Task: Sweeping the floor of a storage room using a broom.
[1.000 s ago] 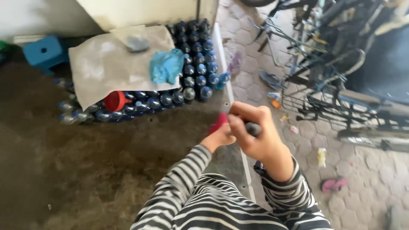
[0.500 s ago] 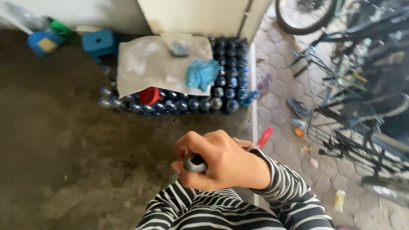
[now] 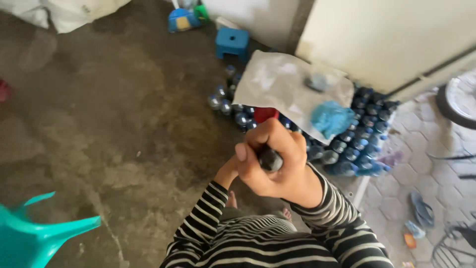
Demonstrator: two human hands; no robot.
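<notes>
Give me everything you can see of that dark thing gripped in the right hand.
The dark object shows only as a rounded, grey-black end with a slight sheen, poking out of the right hand; plastic or rubber by the look, though blur makes that uncertain. The fingers wrap over it and the thumb presses beside it, hiding the rest. The left hand sits behind, mostly hidden. It is held in the air above the concrete floor.

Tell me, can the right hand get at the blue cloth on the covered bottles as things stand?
Probably not straight away: the right hand is shut around a dark handle, and the blue cloth lies beyond it, though nothing blocks the way.
</notes>
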